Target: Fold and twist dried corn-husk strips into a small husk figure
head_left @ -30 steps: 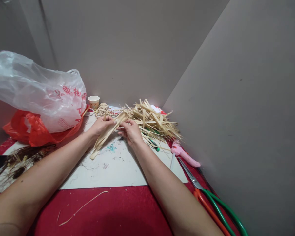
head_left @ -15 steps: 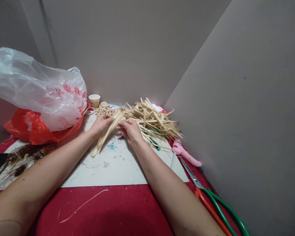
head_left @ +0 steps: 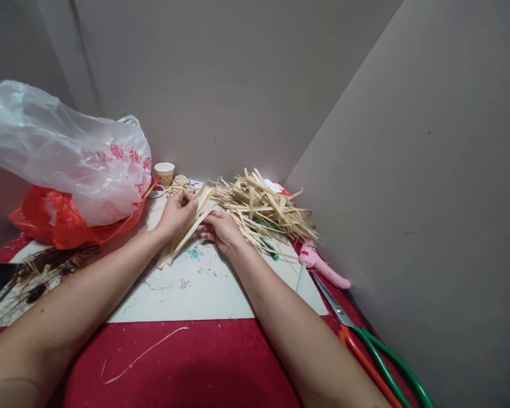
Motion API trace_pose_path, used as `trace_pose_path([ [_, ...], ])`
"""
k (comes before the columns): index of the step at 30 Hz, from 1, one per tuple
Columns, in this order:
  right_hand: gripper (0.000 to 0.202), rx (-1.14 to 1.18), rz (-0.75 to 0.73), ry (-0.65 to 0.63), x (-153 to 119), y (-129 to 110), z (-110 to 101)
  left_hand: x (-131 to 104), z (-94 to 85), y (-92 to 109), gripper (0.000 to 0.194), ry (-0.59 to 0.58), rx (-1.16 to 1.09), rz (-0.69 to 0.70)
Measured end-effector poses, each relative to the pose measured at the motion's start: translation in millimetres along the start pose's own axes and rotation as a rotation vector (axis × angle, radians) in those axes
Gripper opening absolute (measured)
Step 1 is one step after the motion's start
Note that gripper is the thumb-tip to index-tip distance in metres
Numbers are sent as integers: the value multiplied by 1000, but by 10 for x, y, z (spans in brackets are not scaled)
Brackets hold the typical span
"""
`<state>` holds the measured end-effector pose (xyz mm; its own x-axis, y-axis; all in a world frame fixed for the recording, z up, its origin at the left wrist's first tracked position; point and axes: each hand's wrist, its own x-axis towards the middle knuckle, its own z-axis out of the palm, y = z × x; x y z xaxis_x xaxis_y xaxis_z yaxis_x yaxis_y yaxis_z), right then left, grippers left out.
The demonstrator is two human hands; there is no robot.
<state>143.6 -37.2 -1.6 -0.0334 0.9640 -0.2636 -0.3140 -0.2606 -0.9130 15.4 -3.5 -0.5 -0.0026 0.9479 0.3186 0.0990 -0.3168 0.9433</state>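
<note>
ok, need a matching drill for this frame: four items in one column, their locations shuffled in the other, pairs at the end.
Items:
1. small paper cup
2. pink glue gun
3. long-bladed scissors with orange and green handles
4. red plastic bag

Places:
A. under the clear printed plastic bag, far left
B. against the back wall, beyond the left hand
C. nearest corner on the right, on the red cloth
D. right of the pile of pale dried straw strips, by the side wall

Pairs: 1-B, 2-D, 3-C, 4-A
</note>
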Motion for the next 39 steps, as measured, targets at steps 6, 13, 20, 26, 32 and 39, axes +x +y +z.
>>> trace_pose_path([
  [6, 8, 48, -78, -8, 2, -29, -17, 78, -52, 53, 21, 32, -304, -358],
  [13, 14, -51, -161, 32, 32, -61, -82, 200, -179, 156, 29, -216, -503, -627],
  [20, 20, -217, -285, 15, 14, -29, -60, 67, -149, 176, 47, -494, -342, -533],
  [26, 18, -252, -309, 31, 15, -21, -49, 92, -135, 129, 47, -451, -218, -529],
  [32, 16, -220, -259, 28, 13, -47, -78, 94, -143, 136, 40, -437, -190, -469],
  [39, 17, -223, -252, 16, -10, -74, -85, 75, -158, 107, 29, -432, -124, -400],
])
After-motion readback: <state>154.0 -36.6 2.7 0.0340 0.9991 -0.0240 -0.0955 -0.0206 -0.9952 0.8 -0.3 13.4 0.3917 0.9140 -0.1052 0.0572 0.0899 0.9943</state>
